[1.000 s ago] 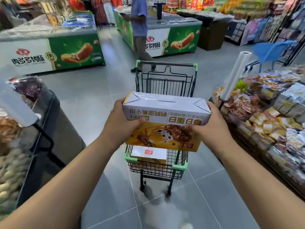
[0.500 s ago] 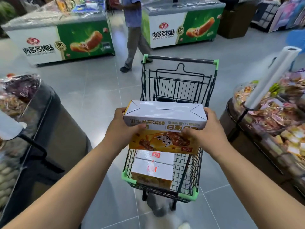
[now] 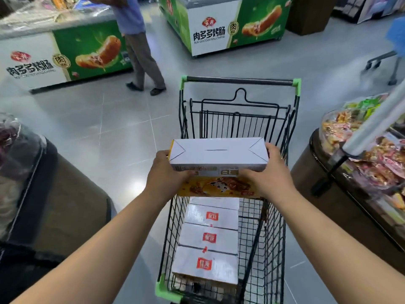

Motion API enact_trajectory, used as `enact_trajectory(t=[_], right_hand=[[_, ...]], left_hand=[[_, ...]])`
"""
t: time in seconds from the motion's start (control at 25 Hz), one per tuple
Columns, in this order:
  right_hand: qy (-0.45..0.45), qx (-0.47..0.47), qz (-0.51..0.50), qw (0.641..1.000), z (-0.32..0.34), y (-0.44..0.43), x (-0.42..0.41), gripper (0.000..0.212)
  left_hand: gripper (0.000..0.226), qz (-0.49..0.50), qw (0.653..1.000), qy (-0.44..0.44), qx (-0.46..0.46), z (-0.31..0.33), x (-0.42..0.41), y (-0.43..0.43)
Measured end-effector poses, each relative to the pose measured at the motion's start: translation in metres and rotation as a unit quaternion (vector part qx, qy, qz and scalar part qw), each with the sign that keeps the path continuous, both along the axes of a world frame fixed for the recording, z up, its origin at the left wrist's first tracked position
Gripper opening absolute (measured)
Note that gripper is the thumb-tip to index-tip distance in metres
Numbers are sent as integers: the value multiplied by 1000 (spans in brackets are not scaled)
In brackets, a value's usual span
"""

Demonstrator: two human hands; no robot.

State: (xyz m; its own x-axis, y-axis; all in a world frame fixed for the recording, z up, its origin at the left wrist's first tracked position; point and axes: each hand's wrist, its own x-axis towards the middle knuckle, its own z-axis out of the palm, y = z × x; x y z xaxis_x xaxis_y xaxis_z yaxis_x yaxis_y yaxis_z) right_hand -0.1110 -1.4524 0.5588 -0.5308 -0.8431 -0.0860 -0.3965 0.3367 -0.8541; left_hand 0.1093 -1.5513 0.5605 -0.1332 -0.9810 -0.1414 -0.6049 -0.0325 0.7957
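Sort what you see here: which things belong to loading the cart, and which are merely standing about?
In the job: printed carton, gripped at its ends by left hand and right hand; shopping cart; three white cartons lying in it.
Standing about: sausage freezer chest; snack bin; roll of plastic bags; passer-by.

A supermarket — branded chest freezers (image 3: 230, 25), a wire shopping cart (image 3: 238, 119), bins of packaged snacks (image 3: 361, 154).
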Motion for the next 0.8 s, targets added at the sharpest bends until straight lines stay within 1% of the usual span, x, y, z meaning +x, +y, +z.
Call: enact_trajectory(t=[0.08, 0.16, 0.36, 0.56, 0.64, 0.76, 0.8], right_hand=[[-35, 0, -18, 999, -7, -24, 1, 89], [-70, 1, -55, 996, -16, -53, 0, 88], [-142, 26, -121, 982, -38, -113, -5, 77], [-223, 63, -154, 961, -76, -153, -24, 71], [-231, 81, -154, 957, -91, -167, -34, 62], [-233, 100, -148, 956, -118, -185, -47, 46], [-234, 105, -148, 955, -129, -190, -51, 45]], left_hand=[[72, -17, 1000, -17, 6, -9, -6, -29], [71, -46, 999, -15, 22, -18, -11, -65], [68, -94, 993, 1, 74, -46, -27, -145], [58, -94, 983, 34, 153, -86, -47, -190], [63, -85, 979, 43, 180, -103, -54, -201], [87, -69, 977, 37, 199, -136, -62, -214], [90, -64, 976, 35, 205, -149, -64, -216]])
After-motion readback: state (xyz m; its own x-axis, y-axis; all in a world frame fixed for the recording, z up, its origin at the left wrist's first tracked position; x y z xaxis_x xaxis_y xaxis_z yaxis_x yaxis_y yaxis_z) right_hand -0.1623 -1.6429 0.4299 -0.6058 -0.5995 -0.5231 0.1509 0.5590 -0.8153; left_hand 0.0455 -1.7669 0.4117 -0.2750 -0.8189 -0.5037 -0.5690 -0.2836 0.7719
